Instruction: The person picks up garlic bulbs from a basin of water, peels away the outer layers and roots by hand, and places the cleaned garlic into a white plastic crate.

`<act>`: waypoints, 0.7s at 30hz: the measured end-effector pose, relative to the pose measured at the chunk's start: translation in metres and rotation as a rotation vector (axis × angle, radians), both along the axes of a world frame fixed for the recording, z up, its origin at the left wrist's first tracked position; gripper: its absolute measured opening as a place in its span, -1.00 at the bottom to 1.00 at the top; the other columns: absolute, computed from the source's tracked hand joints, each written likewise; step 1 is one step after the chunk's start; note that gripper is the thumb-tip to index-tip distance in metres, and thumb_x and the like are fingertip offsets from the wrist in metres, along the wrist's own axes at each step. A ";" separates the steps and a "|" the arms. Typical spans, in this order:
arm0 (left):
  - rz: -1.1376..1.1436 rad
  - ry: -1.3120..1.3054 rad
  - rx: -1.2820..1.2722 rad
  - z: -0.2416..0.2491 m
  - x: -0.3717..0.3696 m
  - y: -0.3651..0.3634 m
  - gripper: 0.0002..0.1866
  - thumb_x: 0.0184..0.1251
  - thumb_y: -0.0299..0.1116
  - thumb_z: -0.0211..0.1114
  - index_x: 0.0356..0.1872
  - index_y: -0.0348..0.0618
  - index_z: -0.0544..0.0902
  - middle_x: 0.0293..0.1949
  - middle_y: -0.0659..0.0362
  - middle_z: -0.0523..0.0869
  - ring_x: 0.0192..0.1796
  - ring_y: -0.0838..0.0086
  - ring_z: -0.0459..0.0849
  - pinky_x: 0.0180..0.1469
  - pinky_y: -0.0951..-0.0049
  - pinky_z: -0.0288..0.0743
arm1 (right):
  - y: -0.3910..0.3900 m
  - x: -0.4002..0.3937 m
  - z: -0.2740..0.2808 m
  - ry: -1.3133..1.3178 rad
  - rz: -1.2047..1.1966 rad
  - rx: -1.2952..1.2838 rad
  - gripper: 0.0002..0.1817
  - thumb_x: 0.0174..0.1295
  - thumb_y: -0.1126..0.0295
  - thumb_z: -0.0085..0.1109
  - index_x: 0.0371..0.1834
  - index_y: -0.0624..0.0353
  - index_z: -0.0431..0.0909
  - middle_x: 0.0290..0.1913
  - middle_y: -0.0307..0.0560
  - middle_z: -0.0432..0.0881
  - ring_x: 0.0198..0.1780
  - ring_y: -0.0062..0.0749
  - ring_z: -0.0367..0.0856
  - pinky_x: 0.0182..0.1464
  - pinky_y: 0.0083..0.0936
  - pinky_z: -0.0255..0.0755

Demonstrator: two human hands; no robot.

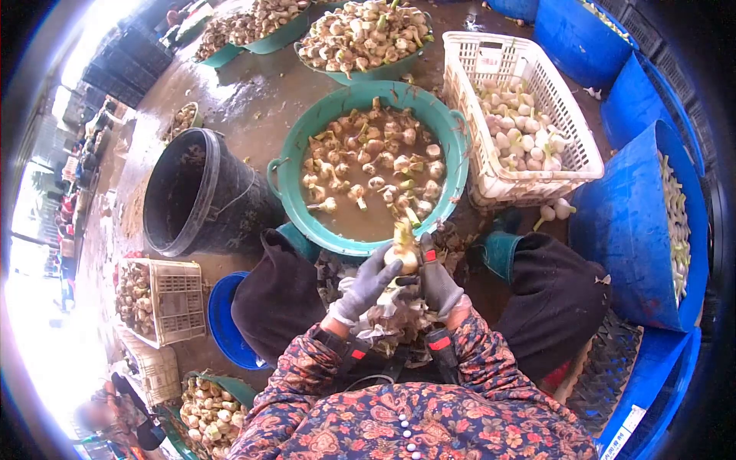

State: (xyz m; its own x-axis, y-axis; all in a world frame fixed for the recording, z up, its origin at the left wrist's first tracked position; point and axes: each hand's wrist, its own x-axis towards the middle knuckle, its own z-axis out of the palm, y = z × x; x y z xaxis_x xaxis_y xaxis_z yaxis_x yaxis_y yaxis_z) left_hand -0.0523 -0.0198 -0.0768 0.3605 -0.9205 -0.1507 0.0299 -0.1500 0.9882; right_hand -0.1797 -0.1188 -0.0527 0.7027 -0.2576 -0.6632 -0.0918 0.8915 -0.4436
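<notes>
Floral sleeves fill the bottom of my view, and just beyond them both gloved hands meet over my lap. My left hand [366, 285] has its fingers [386, 261] clamped on a pale bulb [404, 257], held just at the near rim of the green basin [285, 180]. My right hand [439, 285] sits against the bulb from the other side, its fingers closed around a small tool with a red mark on it; I cannot tell exactly what the tool is. The bulb looks whitish and rounded, with a yellow-green stalk stub standing up from its top. Peelings [383, 318] lie heaped under my hands.

The green basin holds muddy brown water with many unpeeled bulbs floating in it, tan and dirty, stalks attached. To its right a white plastic crate [491, 180] holds clean white bulbs; two more lie on the floor just beside it. A black bucket [201, 201] stands left of the basin, its inside too dark to read. Beyond, another green basin [366, 75] is piled high with dirty bulbs. Blue tubs [625, 222] stand at my right, one tilted and holding pale peeled pieces. At my left, a smaller crate [178, 307] carries brownish bulbs, and a basin [211, 410] of bulbs sits near my elbow.
</notes>
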 end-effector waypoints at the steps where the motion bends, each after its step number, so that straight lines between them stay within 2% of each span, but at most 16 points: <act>1: -0.068 -0.100 0.039 0.002 -0.002 -0.002 -0.41 0.26 -0.05 0.18 0.12 -0.35 0.40 0.06 -0.05 0.51 0.19 0.28 0.38 0.24 0.33 0.20 | 0.003 -0.002 -0.007 -0.177 -0.013 0.099 -0.31 0.33 -0.21 -0.38 0.06 0.21 0.45 -0.24 -0.18 0.59 -0.32 -0.53 0.55 -0.26 -0.61 0.47; 2: -0.137 -0.491 0.022 -0.002 0.001 -0.005 -0.42 0.18 -0.14 0.28 0.14 -0.29 0.42 0.09 -0.03 0.51 0.18 0.26 0.44 0.20 0.34 0.28 | 0.004 0.003 -0.014 -0.225 -0.077 0.018 -0.34 0.34 -0.19 -0.36 0.00 0.18 0.48 -0.18 -0.17 0.58 -0.20 -0.49 0.54 -0.11 -0.58 0.44; 4: 0.022 -0.293 0.238 0.013 0.000 -0.007 -0.45 0.08 -0.25 0.37 0.11 -0.22 0.46 0.11 -0.03 0.51 0.10 0.31 0.51 0.12 0.36 0.38 | 0.001 0.000 -0.013 -0.109 -0.059 -0.112 -0.44 0.36 -0.10 -0.28 -0.04 0.19 0.48 -0.14 -0.13 0.57 -0.11 -0.46 0.51 -0.02 -0.55 0.38; 5: 0.034 -0.333 0.172 0.015 0.002 -0.009 -0.47 0.05 -0.28 0.39 0.08 -0.19 0.50 0.04 -0.01 0.56 0.01 0.35 0.57 0.06 0.38 0.42 | 0.002 0.002 -0.028 -0.109 -0.059 -0.108 -0.44 0.36 -0.10 -0.28 -0.04 0.19 0.48 -0.14 -0.13 0.57 -0.11 -0.46 0.51 -0.02 -0.55 0.38; 6: 0.046 -0.372 0.106 0.017 0.005 -0.011 -0.50 0.02 -0.32 0.41 0.05 -0.16 0.53 -0.02 0.01 0.61 -0.09 0.39 0.62 0.00 0.40 0.47 | 0.002 0.005 -0.054 0.023 -0.038 -0.422 -0.50 0.36 -0.02 -0.20 -0.05 0.22 0.47 -0.13 -0.11 0.57 -0.10 -0.46 0.51 -0.02 -0.54 0.37; 7: -0.079 -0.283 0.297 0.022 0.007 -0.011 -0.60 0.07 -0.35 0.40 -0.04 -0.23 0.58 -0.18 0.13 0.69 -0.20 0.57 0.62 -0.04 0.52 0.48 | 0.003 0.010 -0.053 0.157 -0.015 -0.736 -0.57 0.36 0.06 -0.13 -0.05 0.25 0.46 -0.11 -0.08 0.57 -0.09 -0.46 0.50 -0.02 -0.53 0.36; 10: -0.185 -0.360 0.422 0.012 0.013 -0.011 -0.66 0.10 -0.33 0.37 -0.09 -0.20 0.61 -0.26 0.16 0.71 -0.27 0.59 0.63 -0.10 0.53 0.51 | 0.000 0.005 -0.038 0.251 0.169 -0.879 -0.62 0.33 0.17 -0.01 -0.05 0.31 0.44 -0.13 -0.05 0.56 -0.07 -0.47 0.47 -0.01 -0.51 0.35; 11: -0.178 -0.401 0.499 0.024 0.012 -0.014 -0.74 0.20 -0.35 0.28 -0.12 -0.24 0.61 -0.30 0.15 0.70 -0.28 0.57 0.64 -0.13 0.49 0.53 | 0.000 0.005 -0.046 0.095 0.117 -0.824 -0.68 0.30 0.28 0.02 -0.01 0.28 0.43 -0.09 -0.09 0.54 -0.08 -0.47 0.47 -0.02 -0.55 0.36; 12: -0.180 -0.399 0.500 0.017 0.015 -0.011 -0.74 0.20 -0.35 0.28 -0.12 -0.24 0.61 -0.30 0.15 0.70 -0.28 0.57 0.64 -0.13 0.49 0.53 | -0.001 0.001 -0.045 0.097 0.116 -0.822 -0.68 0.30 0.28 0.02 -0.01 0.28 0.43 -0.09 -0.09 0.54 -0.08 -0.47 0.47 -0.02 -0.55 0.36; 14: 0.010 0.518 0.353 0.005 0.022 -0.004 -0.77 0.29 -0.36 0.19 -0.13 -0.29 0.59 -0.29 0.13 0.69 -0.27 0.52 0.65 -0.19 0.49 0.56 | -0.004 -0.005 -0.014 -0.217 0.001 -0.497 -0.70 0.26 0.40 0.02 0.04 0.23 0.42 -0.01 -0.14 0.51 -0.05 -0.48 0.47 -0.01 -0.61 0.37; 15: 0.056 0.811 0.260 0.006 0.019 -0.002 -0.75 0.32 -0.36 0.15 -0.07 -0.29 0.53 -0.22 0.11 0.66 -0.23 0.48 0.65 -0.22 0.49 0.59 | -0.007 -0.006 -0.008 -0.358 -0.071 -0.242 -0.64 0.19 0.52 0.02 0.09 0.20 0.40 0.03 -0.16 0.47 0.02 -0.49 0.46 0.03 -0.65 0.36; 16: 0.056 0.810 0.257 -0.001 0.018 0.002 -0.75 0.32 -0.36 0.15 -0.07 -0.29 0.53 -0.22 0.11 0.66 -0.23 0.48 0.65 -0.22 0.49 0.59 | -0.007 -0.006 0.000 -0.361 -0.069 -0.245 -0.64 0.19 0.52 0.02 0.09 0.20 0.40 0.03 -0.16 0.47 0.02 -0.49 0.46 0.03 -0.65 0.36; 18: 0.274 1.202 0.129 -0.020 0.018 0.011 -0.69 0.34 -0.32 0.13 0.01 -0.28 0.48 -0.14 0.11 0.64 -0.16 0.42 0.64 -0.14 0.49 0.60 | -0.003 -0.006 0.013 -0.279 -0.011 -0.456 -0.59 0.14 0.56 0.06 0.11 0.20 0.39 0.05 -0.14 0.48 0.10 -0.47 0.42 0.12 -0.60 0.32; 19: 0.275 1.202 0.125 -0.017 0.018 0.011 -0.69 0.34 -0.32 0.13 0.01 -0.28 0.48 -0.14 0.11 0.64 -0.16 0.42 0.64 -0.14 0.49 0.60 | -0.001 0.001 -0.010 -0.332 0.031 -0.734 -0.54 0.08 0.61 0.10 0.12 0.17 0.41 0.08 -0.10 0.47 0.13 -0.40 0.41 0.16 -0.58 0.28; 20: 0.284 1.178 0.098 -0.010 0.017 0.010 -0.70 0.35 -0.33 0.12 0.01 -0.29 0.48 -0.13 0.12 0.63 -0.14 0.43 0.64 -0.10 0.48 0.58 | 0.004 0.007 -0.012 -0.197 0.057 -1.227 -0.56 0.02 0.63 0.15 0.05 0.17 0.48 0.09 -0.04 0.48 0.13 -0.34 0.43 0.20 -0.56 0.23; 21: 0.293 1.155 0.071 -0.003 0.016 0.009 -0.70 0.35 -0.35 0.11 0.01 -0.30 0.47 -0.12 0.13 0.63 -0.12 0.43 0.63 -0.06 0.47 0.56 | 0.005 0.004 -0.012 -0.058 0.122 -1.474 -0.59 0.00 0.63 0.16 0.00 0.18 0.52 0.07 0.00 0.48 0.10 -0.34 0.44 0.17 -0.56 0.26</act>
State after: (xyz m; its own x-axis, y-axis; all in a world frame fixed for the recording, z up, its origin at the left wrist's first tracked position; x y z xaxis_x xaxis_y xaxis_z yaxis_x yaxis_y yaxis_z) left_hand -0.0367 -0.0113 -0.0799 0.1734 -0.8019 -0.5717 0.9379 -0.0425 0.3442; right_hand -0.1754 -0.1134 -0.0650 0.7847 -0.5968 0.1676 -0.0819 -0.3678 -0.9263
